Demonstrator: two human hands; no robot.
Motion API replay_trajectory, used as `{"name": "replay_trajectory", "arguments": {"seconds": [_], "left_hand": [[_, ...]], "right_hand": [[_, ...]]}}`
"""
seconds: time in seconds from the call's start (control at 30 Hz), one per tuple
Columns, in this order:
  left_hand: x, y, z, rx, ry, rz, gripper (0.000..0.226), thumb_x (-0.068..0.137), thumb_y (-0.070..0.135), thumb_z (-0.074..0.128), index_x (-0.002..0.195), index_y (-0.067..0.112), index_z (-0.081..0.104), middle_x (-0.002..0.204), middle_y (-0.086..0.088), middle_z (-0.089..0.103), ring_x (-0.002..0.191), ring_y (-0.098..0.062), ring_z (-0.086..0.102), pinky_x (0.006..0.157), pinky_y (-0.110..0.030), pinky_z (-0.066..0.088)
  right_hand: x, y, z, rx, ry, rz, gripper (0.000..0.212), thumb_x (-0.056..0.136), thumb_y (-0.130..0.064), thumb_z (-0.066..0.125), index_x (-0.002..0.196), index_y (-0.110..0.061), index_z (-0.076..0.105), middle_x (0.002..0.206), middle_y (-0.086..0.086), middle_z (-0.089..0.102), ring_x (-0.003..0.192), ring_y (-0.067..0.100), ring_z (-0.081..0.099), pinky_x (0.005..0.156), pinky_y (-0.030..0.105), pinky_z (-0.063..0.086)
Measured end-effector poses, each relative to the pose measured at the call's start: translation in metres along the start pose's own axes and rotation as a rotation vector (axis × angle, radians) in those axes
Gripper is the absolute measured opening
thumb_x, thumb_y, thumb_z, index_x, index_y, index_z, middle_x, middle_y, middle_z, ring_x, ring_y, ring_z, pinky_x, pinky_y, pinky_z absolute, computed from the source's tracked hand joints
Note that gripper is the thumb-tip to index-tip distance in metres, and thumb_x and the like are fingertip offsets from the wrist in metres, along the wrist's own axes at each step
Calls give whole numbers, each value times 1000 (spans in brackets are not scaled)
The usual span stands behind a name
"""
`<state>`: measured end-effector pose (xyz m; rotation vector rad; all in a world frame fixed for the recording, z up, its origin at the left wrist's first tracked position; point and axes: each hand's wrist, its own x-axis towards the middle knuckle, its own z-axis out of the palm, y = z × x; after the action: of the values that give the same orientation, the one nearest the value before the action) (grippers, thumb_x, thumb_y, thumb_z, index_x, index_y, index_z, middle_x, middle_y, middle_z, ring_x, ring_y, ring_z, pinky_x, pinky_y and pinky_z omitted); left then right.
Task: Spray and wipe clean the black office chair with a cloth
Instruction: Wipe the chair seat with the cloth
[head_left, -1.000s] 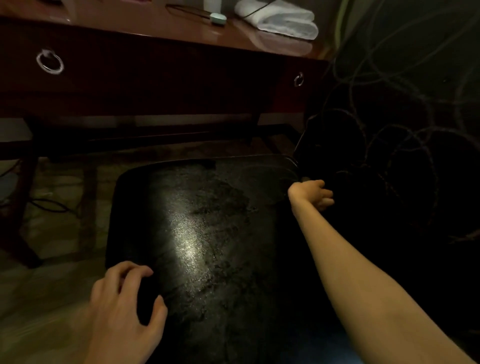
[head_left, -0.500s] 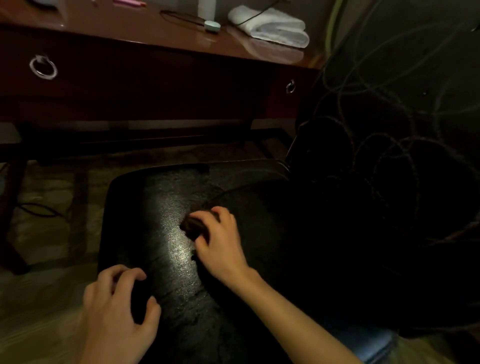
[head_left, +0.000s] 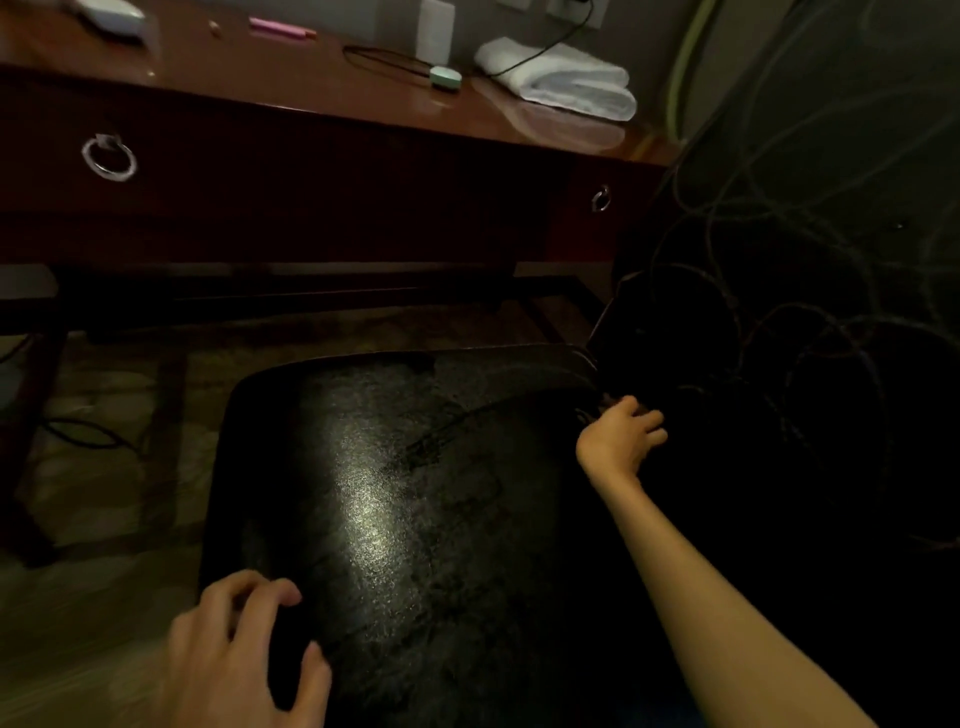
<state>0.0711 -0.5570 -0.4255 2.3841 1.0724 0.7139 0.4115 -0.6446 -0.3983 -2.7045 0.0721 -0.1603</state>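
Note:
The black office chair's seat (head_left: 395, 519) fills the middle of the head view, shiny with wet streaks. My left hand (head_left: 244, 654) grips the seat's near left edge, fingers curled over it. My right hand (head_left: 618, 436) reaches to the seat's far right edge, where the seat meets the dark backrest (head_left: 727, 364). Its fingers press down on a dark cloth (head_left: 597, 408), which is mostly hidden beneath the hand and in shadow.
A dark wooden desk (head_left: 311, 197) with ring drawer pulls stands just beyond the chair. On it lie a folded white towel (head_left: 561, 78), a white bottle (head_left: 434, 31), a small mint object (head_left: 445, 77) and a pink pen. Cables lie on the carpet at left.
My right hand has swept with the cloth from the seat's middle out to its far right edge. My left hand has stayed on the near left edge.

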Motion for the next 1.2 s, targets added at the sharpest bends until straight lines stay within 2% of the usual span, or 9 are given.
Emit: {"name": "replay_trajectory", "arguments": {"seconds": [0.17, 0.3, 0.5, 0.67, 0.77, 0.87, 1.0, 1.13, 1.2], "left_hand": [[-1, -9, 4, -67, 21, 79, 43, 55, 51, 46, 91, 29, 55, 98, -11, 56, 74, -40, 58, 71, -38, 37], [-2, -7, 8, -97, 43, 101, 42, 56, 51, 46, 93, 32, 51, 104, -3, 50, 77, -36, 56, 69, -35, 36], [-8, -7, 8, -81, 57, 110, 43, 59, 44, 46, 93, 20, 59, 105, -5, 55, 87, -19, 42, 66, -32, 36], [-9, -8, 6, -55, 47, 87, 42, 59, 45, 45, 93, 24, 56, 105, -1, 52, 88, -19, 41, 64, -31, 34], [-10, -8, 5, -38, 30, 70, 42, 58, 47, 44, 94, 28, 54, 106, 2, 52, 90, -18, 41, 63, -31, 34], [-10, -10, 3, -47, 24, 69, 40, 59, 48, 45, 94, 30, 53, 106, 5, 50, 91, -16, 42, 63, -31, 34], [-10, -11, 4, -96, 33, 77, 38, 59, 48, 46, 94, 33, 50, 108, 7, 49, 92, -14, 42, 64, -32, 38], [-11, -11, 5, -105, 39, 66, 39, 59, 47, 46, 96, 34, 48, 110, 8, 46, 93, -15, 42, 64, -32, 41], [-11, -12, 6, -105, 25, 66, 38, 60, 47, 45, 96, 34, 47, 110, 8, 45, 95, -15, 42, 64, -32, 41]], "right_hand": [[25, -40, 10, 32, -42, 45, 54, 87, -18, 61, 132, -3, 35, 144, 25, 19, 128, 41, 25, 102, 41, 35], [35, -59, 23, 33, -27, -63, 47, 89, -14, 55, 133, -10, 39, 145, 18, 22, 130, 36, 24, 105, 36, 30], [23, -75, 32, 139, -193, -518, 47, 83, 2, 47, 125, -18, 54, 138, 12, 37, 126, 32, 37, 105, 30, 31], [-90, -96, 48, 301, -349, -1005, 52, 71, 10, 50, 117, -11, 61, 130, 19, 45, 121, 34, 41, 101, 26, 27], [-134, -96, 49, 366, -395, -1160, 50, 71, 11, 50, 116, -9, 61, 128, 20, 47, 121, 33, 40, 101, 28, 27], [-112, -93, 30, 442, -402, -1131, 51, 67, 7, 50, 113, -9, 63, 120, 16, 53, 119, 28, 45, 101, 24, 27], [-26, -56, 4, 393, -122, -920, 49, 66, 1, 49, 112, -10, 62, 114, 14, 57, 111, 24, 50, 98, 12, 28], [30, -6, 7, 221, -19, -377, 42, 84, 3, 50, 124, -10, 54, 131, 18, 46, 120, 32, 45, 103, 31, 32], [16, -14, 19, 178, -18, -349, 42, 85, 3, 49, 124, -11, 54, 133, 17, 43, 121, 33, 42, 104, 33, 31]]}}
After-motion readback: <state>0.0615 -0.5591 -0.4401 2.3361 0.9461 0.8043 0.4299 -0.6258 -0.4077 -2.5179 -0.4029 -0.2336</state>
